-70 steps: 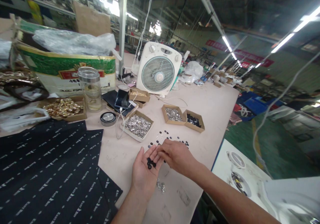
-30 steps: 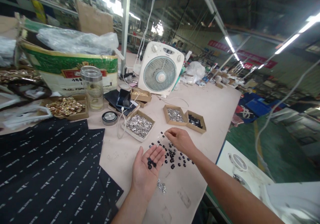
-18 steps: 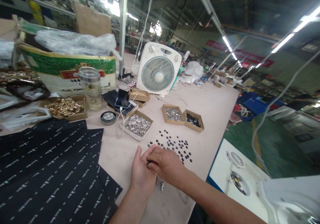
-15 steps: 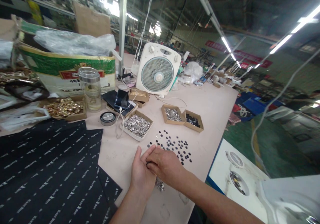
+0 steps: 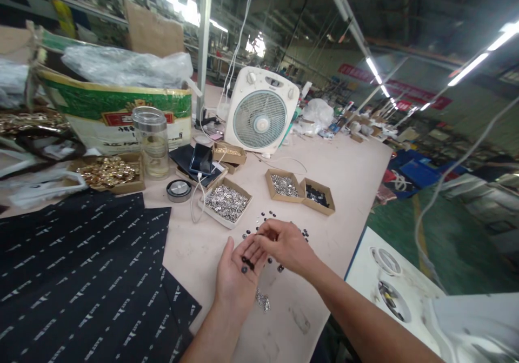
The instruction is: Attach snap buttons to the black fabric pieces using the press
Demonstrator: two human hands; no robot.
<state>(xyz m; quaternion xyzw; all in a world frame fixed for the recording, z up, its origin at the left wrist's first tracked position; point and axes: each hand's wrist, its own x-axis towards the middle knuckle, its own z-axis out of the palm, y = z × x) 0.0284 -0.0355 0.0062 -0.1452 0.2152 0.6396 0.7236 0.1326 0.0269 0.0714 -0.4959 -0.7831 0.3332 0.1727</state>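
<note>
My left hand (image 5: 237, 279) is palm up and cupped, with several small round black buttons (image 5: 248, 263) lying in the palm and at the base of the fingers. Over its fingertips, my right hand (image 5: 284, 244) has its fingers curled together; what they hold, if anything, is hidden. More black buttons (image 5: 280, 268) lie scattered on the table (image 5: 308, 298) around and beneath the right hand. Just right of my left wrist sits a small heap of silver metal pieces (image 5: 263, 300).
Open boxes hold silver pieces (image 5: 227, 202), more silver pieces (image 5: 284, 185), black pieces (image 5: 317, 195) and gold pieces (image 5: 107, 172). A white fan (image 5: 261, 114), a glass jar (image 5: 155, 149) and a phone (image 5: 201, 158) stand behind. Black printed fabric (image 5: 81, 276) covers the left; a white machine (image 5: 389, 276) adjoins the right edge.
My right hand has lifted off the left palm and moved up and right to the left fingertips. The left hand has opened out somewhat, and black buttons now show in it.
</note>
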